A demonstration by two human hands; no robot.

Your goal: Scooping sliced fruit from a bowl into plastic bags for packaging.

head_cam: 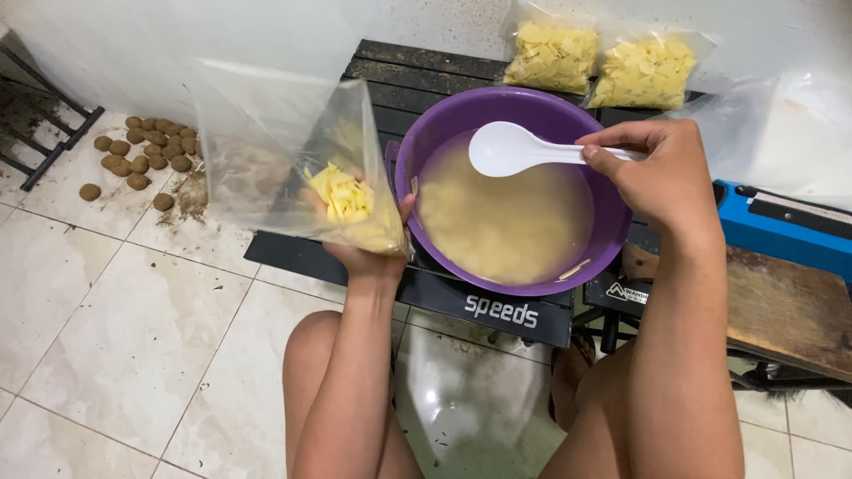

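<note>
The right hand point(661, 173) is gripping a white spoon point(524, 149), bowl pointing left over the purple basin point(612, 222); the left hand point(368, 253) is clenching a clear bag point(266, 142) upright beside it; two filled bags point(603, 66) are lying behind.

Bare arms and knees, apparently no sleeves.

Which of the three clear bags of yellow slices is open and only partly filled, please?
The bag in the left hand, beside the purple basin; the two filled bags lie behind it.
</note>
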